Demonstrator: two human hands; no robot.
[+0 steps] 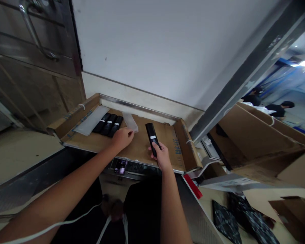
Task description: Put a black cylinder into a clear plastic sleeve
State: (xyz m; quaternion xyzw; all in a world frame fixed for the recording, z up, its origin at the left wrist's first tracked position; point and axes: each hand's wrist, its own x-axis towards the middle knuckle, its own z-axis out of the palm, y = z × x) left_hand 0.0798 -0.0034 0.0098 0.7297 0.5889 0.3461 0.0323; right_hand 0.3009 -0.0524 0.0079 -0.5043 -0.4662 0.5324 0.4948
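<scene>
My right hand [160, 153] is wrapped round a long, slim black item with a white band [152, 135]; its exact kind I cannot make out. It is held tilted above the cardboard-lined tray [142, 145]. My left hand [123, 137] pinches the near end of a narrow translucent plastic sleeve [130, 121], which lies on the cardboard. Left of that hand, several similar black items [108, 124] lie side by side, each with a white band. Beyond them is a stack of flat translucent plastic sleeves [91, 121].
Cardboard side walls [188, 145] border the tray, and a white wall [147, 51] rises behind it. A large cardboard box [259, 135] stands at the right. Dark patterned bundles [244, 217] lie on the floor. Two people [282, 108] are farther back. A metal door handle [35, 34] is upper left.
</scene>
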